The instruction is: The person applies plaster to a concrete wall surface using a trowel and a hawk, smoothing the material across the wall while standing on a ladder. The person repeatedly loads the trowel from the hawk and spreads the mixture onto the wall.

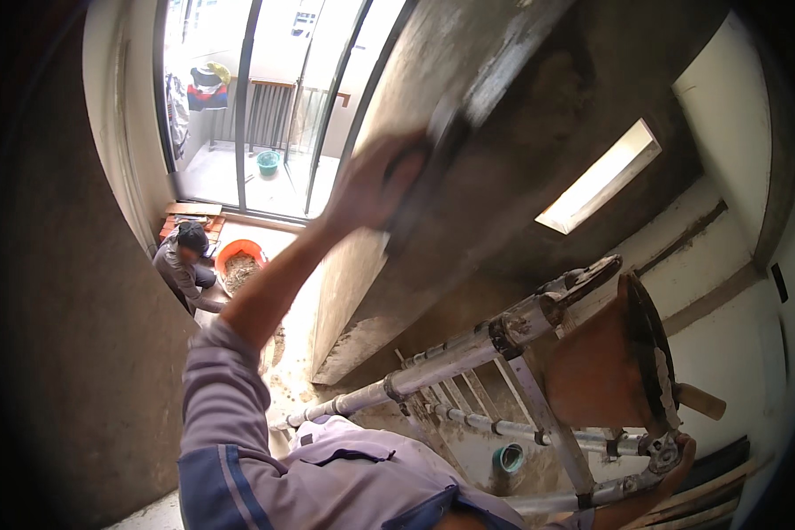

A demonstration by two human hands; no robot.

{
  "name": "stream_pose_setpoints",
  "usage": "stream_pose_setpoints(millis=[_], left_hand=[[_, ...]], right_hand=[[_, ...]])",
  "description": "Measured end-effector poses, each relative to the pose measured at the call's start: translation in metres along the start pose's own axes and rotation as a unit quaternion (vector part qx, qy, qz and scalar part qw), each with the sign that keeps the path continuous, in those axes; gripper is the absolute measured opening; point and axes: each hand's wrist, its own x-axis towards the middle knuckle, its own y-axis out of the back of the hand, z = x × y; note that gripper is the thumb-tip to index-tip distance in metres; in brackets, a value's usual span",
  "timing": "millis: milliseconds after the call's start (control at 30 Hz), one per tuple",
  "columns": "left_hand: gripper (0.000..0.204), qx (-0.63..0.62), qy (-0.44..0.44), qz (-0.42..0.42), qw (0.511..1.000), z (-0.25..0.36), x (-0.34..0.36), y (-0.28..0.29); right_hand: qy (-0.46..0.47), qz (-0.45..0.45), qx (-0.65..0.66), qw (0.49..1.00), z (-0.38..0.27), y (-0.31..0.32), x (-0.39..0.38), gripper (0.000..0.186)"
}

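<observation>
My left hand (375, 181) is raised and closed round the handle of a plastering trowel (428, 172). The trowel's dark flat blade lies at the grey plastered wall (503, 168), and both are smeared by motion. At lower right my right hand (677, 459) grips a metal joint of the aluminium ladder (450, 358), its fingers partly hidden. Just above that hand a reddish-brown bucket (592, 367) with a dark, plaster-smeared rim appears beside the ladder top. A light wooden handle (702, 401) sticks out past its rim; what it belongs to is hidden.
Below at left a person (185, 261) in a dark cap crouches by an orange tub (238, 256) of rubble-like material. Glass doors (247, 132) lead to a balcony with a green basin (268, 162). Another green bucket (508, 458) stands below the ladder. A narrow opening (601, 177) pierces the wall.
</observation>
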Motion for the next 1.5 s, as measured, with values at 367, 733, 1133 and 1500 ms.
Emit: stream_pose_setpoints(millis=[367,733,1133,1500], left_hand=[[0.037,-0.012,-0.055,0.073,0.996,-0.009,0.046,0.021],[0.034,-0.042,-0.12,0.077,0.989,0.024,0.097,0.005],[0.037,-0.024,0.146,-0.026,0.989,-0.053,-0.163,0.004],[0.032,-0.079,-0.071,0.061,0.992,0.033,0.102,0.002]], right_hand=[[-0.053,0.0,0.04,0.998,-0.006,-0.009,-0.007,0.034],[-0.068,0.066,-0.033,0.995,-0.017,-0.022,-0.028,0.032],[-0.072,0.036,-0.007,0.997,-0.014,-0.017,-0.007,0.034],[-0.08,0.009,0.057,0.995,-0.003,-0.004,-0.005,0.038]])
